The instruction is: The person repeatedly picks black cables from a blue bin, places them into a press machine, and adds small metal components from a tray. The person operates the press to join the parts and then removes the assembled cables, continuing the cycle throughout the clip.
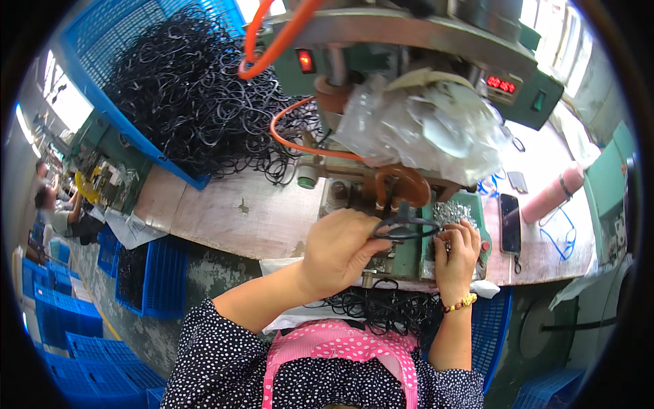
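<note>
**While the left hand [344, 249] pinches a looped black piece [409, 232], the right hand [458, 253] curls beside it**

Where the bench runs off to the left, a blue crate [126, 121] lies tipped toward the person, its tangle of black loops [187, 102] spilling onto the wood — probably so the stock sits within reach. Next comes the left hand, thumb and forefinger pressed together on one end of the looped black piece, which juts rightward before the machine [409, 31]; that end grip seems to leave the rest free. A clear plastic bag [422, 126] hangs over the machine's front; why, I cannot tell. More loops [392, 307] bunch below the bench edge, near the person's body.

To the right, a green tray [481, 219] holds small silvery parts [455, 213], presumably kept close for quick picking. The right hand's fingers bend inward at the tray, next to the piece's far end — whether they grip anything is hidden. Beyond lie a phone [509, 225] and a pink bottle [553, 193], apparently set aside from the work.
</note>
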### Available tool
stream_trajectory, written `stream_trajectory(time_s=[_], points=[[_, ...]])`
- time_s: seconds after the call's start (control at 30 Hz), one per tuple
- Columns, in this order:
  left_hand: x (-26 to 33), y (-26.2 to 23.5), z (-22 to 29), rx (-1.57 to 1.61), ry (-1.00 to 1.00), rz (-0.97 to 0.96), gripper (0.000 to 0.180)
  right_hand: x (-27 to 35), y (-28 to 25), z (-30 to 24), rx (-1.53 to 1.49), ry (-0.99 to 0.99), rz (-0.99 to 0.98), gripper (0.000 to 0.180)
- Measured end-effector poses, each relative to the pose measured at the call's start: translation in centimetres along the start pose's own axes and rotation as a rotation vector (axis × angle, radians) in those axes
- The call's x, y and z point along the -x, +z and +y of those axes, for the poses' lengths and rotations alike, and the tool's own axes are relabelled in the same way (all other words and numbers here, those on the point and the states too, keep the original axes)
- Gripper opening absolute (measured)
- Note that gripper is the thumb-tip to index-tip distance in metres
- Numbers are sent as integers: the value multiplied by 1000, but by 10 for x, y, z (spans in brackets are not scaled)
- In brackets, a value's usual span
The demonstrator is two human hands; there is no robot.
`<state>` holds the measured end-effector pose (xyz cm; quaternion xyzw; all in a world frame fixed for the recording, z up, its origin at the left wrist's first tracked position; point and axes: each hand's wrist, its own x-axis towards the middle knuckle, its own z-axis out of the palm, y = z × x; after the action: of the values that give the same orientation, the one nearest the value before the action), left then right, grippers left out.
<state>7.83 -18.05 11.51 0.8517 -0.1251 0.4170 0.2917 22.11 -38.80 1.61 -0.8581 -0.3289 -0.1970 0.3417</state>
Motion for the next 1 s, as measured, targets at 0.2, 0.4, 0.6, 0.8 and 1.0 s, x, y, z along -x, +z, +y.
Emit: stream_trajectory(time_s=[0.2, 0.4, 0.6, 0.8, 1.0], points=[[39, -19, -66, -294, 49, 136, 32, 7, 9, 4, -127, 121, 159, 7], [97, -34, -205, -641, -614, 28, 38, 11, 11, 5, -170, 93, 242, 7], [139, -50, -203, -632, -852, -105, 29, 13, 13, 5, -159, 67, 288, 12], [153, -78, -174, -238, -1049, 126, 14, 18, 13, 7, -229, 84, 323, 11], [150, -100, -145, 301, -1273, 263, 31, 16, 12, 9, -163, -7, 309, 11]])
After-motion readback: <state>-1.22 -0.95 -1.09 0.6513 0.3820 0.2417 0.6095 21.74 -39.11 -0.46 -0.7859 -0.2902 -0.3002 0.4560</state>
